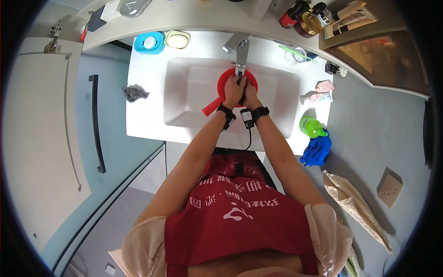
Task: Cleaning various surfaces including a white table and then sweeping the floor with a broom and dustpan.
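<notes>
My left hand [233,90] and my right hand [251,95] are close together over a red plastic dipper [221,83], whose handle points toward the front left. Between them they grip a small dark item [242,99]; the fingers hide most of it, so I cannot tell what it is. Right above my fingertips is the spout of a chrome faucet [242,57]. The dipper is inside a white rectangular washbasin [193,93]. Whether water is running is unclear. Black bands circle both wrists, and a small device with a cable hangs by the right one.
On the left rim lies a grey scouring pad [135,93]. A blue soap dish [149,43] and a pale dish [177,39] stand at the back. To the right are a clear cup [299,54], a tube [316,98], a green bottle [311,127] and blue gloves [316,149]. A shelf [207,20] overhangs the back.
</notes>
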{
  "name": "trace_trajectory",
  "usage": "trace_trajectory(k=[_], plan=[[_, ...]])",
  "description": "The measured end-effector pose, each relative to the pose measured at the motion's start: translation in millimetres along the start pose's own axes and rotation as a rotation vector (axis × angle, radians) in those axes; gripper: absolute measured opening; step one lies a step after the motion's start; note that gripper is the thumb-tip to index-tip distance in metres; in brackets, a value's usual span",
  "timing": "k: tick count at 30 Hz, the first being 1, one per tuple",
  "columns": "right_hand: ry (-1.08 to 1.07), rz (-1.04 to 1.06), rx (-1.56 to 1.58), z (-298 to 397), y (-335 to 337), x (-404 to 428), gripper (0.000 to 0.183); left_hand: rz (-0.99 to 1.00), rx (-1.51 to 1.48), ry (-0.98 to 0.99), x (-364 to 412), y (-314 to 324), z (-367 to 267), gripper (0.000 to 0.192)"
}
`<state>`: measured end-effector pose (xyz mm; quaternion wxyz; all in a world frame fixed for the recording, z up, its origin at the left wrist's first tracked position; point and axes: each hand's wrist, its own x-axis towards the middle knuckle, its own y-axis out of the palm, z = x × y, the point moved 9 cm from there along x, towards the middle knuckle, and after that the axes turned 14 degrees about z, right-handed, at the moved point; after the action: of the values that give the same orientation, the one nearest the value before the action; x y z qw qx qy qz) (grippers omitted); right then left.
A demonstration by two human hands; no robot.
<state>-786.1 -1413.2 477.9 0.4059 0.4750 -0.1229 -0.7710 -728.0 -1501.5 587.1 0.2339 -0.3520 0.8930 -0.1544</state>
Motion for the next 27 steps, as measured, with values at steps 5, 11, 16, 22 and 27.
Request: trace_trajectory(k=[5, 11, 16, 22, 27], plan=[[0.068, -0.078, -0.523, 13, 0, 2, 0.049, -0.046, 0.151, -0.19, 8, 3, 49, 0.032], [0.105, -0.04, -0.176, -2, 8, 4, 0.051, 0.019, -0.213, -0.239, 8, 17, 71, 0.021], [0.138, 0.144, 0.32, 5, 17, -4, 0.047, 0.324, -0.991, -0.179, -9, 45, 12, 0.018], [0.086, 0.03, 0.085, 8, 18, -6, 0.045, 0.104, -0.412, 0.05, -12, 11, -8, 0.031], [0.073, -0.167, -0.264, 22, 14, -11, 0.044, -0.076, -0.06, -0.013, 7, 1, 24, 0.03]])
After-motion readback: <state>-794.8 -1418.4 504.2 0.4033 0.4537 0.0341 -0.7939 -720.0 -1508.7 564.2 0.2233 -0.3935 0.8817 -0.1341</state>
